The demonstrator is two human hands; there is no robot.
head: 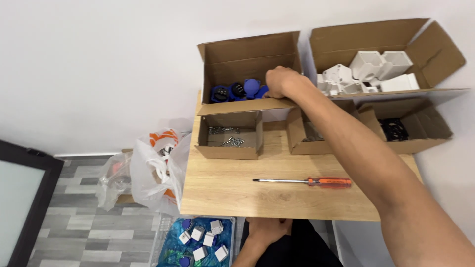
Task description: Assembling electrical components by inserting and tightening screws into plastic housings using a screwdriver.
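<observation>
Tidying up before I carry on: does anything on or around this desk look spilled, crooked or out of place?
Nothing looks spilled. The screwdriver lies loose on the wooden table, and the plastic bags slump on the floor at its left edge. The right hand reaches into the box of blue parts.

The light is bright, even and diffuse, with no single source showing. The wooden counter (232, 190) shows its grain clearly and carries no glare. A thin soft shadow lies just under the screwdriver (303, 181) on the counter. Beyond the counter, the open boxes cast faint grey shadows on the white wall. The forearm nearest the camera looks slightly soft and stretched.
</observation>
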